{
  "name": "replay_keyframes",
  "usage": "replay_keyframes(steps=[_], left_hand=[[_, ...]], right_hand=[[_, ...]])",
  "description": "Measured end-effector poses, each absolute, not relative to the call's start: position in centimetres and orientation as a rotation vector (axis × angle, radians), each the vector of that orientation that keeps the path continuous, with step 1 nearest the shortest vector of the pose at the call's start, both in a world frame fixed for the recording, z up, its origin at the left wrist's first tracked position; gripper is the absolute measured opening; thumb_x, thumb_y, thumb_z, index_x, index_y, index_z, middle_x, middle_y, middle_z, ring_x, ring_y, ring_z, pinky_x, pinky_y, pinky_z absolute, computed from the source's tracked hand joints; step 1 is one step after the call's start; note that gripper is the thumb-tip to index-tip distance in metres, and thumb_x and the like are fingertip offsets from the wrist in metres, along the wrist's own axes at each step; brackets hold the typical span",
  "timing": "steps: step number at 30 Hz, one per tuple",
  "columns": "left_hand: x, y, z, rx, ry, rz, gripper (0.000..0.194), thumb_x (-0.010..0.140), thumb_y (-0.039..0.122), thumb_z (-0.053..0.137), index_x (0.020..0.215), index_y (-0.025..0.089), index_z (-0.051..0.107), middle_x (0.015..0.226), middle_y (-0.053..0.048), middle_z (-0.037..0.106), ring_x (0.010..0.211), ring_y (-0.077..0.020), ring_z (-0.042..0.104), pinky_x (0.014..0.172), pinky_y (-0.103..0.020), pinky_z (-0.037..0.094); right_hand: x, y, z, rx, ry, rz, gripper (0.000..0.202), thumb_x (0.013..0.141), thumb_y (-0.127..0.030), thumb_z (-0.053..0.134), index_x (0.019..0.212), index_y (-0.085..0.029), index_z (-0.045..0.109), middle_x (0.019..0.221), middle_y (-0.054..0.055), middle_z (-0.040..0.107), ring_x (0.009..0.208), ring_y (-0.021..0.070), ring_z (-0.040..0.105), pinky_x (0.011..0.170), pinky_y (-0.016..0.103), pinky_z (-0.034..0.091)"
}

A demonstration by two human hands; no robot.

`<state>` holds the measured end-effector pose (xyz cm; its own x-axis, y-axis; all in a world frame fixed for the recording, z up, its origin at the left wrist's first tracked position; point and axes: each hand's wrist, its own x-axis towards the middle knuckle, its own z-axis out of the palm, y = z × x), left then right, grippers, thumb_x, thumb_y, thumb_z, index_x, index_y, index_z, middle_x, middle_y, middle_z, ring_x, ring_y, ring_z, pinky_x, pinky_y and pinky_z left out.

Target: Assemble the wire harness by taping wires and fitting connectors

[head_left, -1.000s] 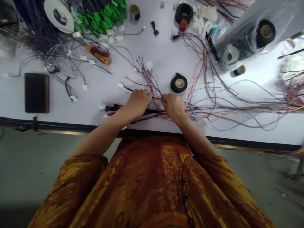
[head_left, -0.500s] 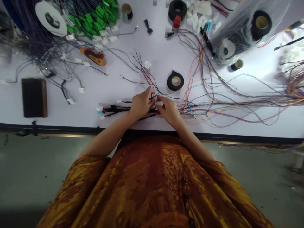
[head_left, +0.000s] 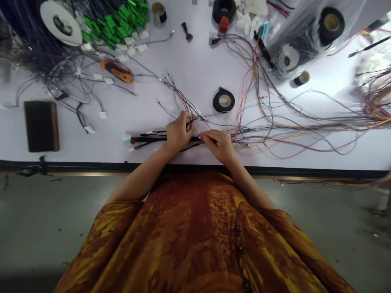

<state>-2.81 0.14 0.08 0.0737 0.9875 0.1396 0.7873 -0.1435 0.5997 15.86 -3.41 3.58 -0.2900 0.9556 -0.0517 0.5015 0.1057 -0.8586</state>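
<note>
My left hand (head_left: 177,132) is closed around a bunch of thin red and black wires (head_left: 182,97), whose terminal ends fan out above it. Close by on the right, my right hand (head_left: 219,144) pinches a reddish wire between thumb and forefinger; its exact grip is partly hidden. Beneath both hands runs a wire harness (head_left: 152,140), black-wrapped on the left with white and teal connectors at its end. Its loose coloured wires (head_left: 293,140) stretch away to the right. A roll of black tape (head_left: 224,100) lies just above my right hand.
At upper left are an orange cutter knife (head_left: 116,71), green connectors (head_left: 114,26) and a white spool (head_left: 61,23). A dark wallet-like case (head_left: 41,126) lies at far left. Plastic-wrapped tape rolls (head_left: 301,44) stand upper right. The table's dark edge (head_left: 275,171) runs before my body.
My left hand has shifted slightly left with the wire bunch, whose ends swung left. My right hand has moved from beside the wires to pinching a reddish one. The whole view has shifted slightly.
</note>
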Motion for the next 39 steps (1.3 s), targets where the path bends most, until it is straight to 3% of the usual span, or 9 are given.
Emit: replay_keyframes(steps=[5, 11, 17, 21, 27, 30, 33, 35, 39], left_hand=[[-2.7, 0.1, 0.1, 1.988, 1.711, 0.774, 0.022, 0.087, 0.023, 0.057, 0.108, 0.018, 0.061, 0.091, -0.006, 0.072, 0.084, -0.0191, 0.068, 0.081, -0.033, 0.051], [-2.6, -0.3, -0.6, 2.035, 1.638, 0.873, 0.024, 0.086, 0.021, 0.054, 0.109, 0.018, 0.058, 0.096, -0.008, 0.067, 0.092, -0.0208, 0.065, 0.089, -0.036, 0.051], [-2.7, -0.3, -0.5, 2.092, 1.609, 0.876, 0.03, 0.087, 0.021, 0.054, 0.117, 0.02, 0.057, 0.097, -0.008, 0.068, 0.096, -0.0233, 0.062, 0.094, -0.039, 0.049], [-2.7, -0.1, -0.3, 2.051, 1.655, 0.815, 0.029, 0.087, 0.02, 0.054, 0.116, 0.02, 0.059, 0.1, -0.009, 0.068, 0.099, -0.0241, 0.062, 0.095, -0.04, 0.049], [-3.1, 0.6, -0.4, 2.018, 1.529, 0.82, 0.02, 0.092, 0.02, 0.049, 0.101, 0.019, 0.066, 0.103, -0.009, 0.07, 0.102, -0.0212, 0.065, 0.094, -0.034, 0.051], [-3.3, 1.0, -0.3, 1.959, 1.467, 0.82, 0.021, 0.094, 0.028, 0.053, 0.108, 0.019, 0.066, 0.105, -0.008, 0.072, 0.098, -0.0194, 0.067, 0.091, -0.032, 0.052], [-3.7, 1.5, -0.3, 1.862, 1.531, 0.832, 0.035, 0.094, 0.039, 0.058, 0.124, 0.021, 0.059, 0.106, -0.007, 0.073, 0.087, -0.0175, 0.067, 0.081, -0.031, 0.054], [-4.4, 2.0, -0.2, 1.804, 1.589, 0.89, 0.043, 0.093, 0.044, 0.06, 0.13, 0.023, 0.055, 0.109, -0.007, 0.072, 0.087, -0.0169, 0.067, 0.077, -0.03, 0.054], [-6.8, 2.4, 1.3, 1.61, 1.599, 1.17, 0.041, 0.095, 0.057, 0.054, 0.118, 0.023, 0.059, 0.105, -0.008, 0.072, 0.088, -0.017, 0.068, 0.074, -0.031, 0.055]], right_hand=[[17.9, -3.8, 3.1, -1.309, -1.545, 1.359, 0.029, 0.09, -0.038, 0.052, 0.074, -0.019, 0.065, 0.072, 0.002, 0.062, 0.071, 0.0151, 0.058, 0.071, 0.029, 0.048], [15.6, -2.7, 2.9, -1.533, -1.79, 1.319, 0.03, 0.091, -0.036, 0.055, 0.099, -0.013, 0.073, 0.067, -0.002, 0.06, 0.062, 0.0109, 0.049, 0.063, 0.024, 0.036], [14.1, -1.1, 4.1, -1.607, -1.923, 1.05, 0.028, 0.093, -0.027, 0.048, 0.1, -0.016, 0.073, 0.078, 0.003, 0.067, 0.07, 0.0142, 0.054, 0.071, 0.027, 0.038], [16.0, -0.7, 4.2, -1.399, -1.914, 1.228, 0.023, 0.091, -0.024, 0.048, 0.092, -0.015, 0.069, 0.083, 0.003, 0.068, 0.076, 0.0138, 0.057, 0.076, 0.026, 0.043], [19.7, -0.9, 4.0, -1.051, -1.792, 1.723, 0.018, 0.09, -0.033, 0.057, 0.088, -0.017, 0.065, 0.083, 0.001, 0.064, 0.071, 0.0105, 0.055, 0.066, 0.023, 0.045], [19.1, -0.8, 4.3, -0.984, -1.678, 1.874, 0.018, 0.092, -0.034, 0.058, 0.09, -0.017, 0.064, 0.07, -0.003, 0.057, 0.058, 0.007, 0.048, 0.056, 0.021, 0.039], [17.5, -0.5, 4.0, -0.994, -1.549, 1.924, 0.029, 0.093, -0.038, 0.059, 0.111, -0.017, 0.067, 0.067, -0.006, 0.051, 0.049, 0.0045, 0.032, 0.047, 0.021, 0.027], [16.8, -0.2, 3.6, -0.941, -1.463, 1.872, 0.035, 0.094, -0.041, 0.059, 0.12, -0.019, 0.067, 0.067, -0.006, 0.05, 0.05, 0.0051, 0.032, 0.049, 0.022, 0.027], [16.6, -0.3, 2.9, -0.839, -1.48, 1.748, 0.03, 0.094, -0.043, 0.06, 0.11, -0.022, 0.074, 0.068, -0.005, 0.05, 0.054, 0.0069, 0.039, 0.055, 0.024, 0.036]])
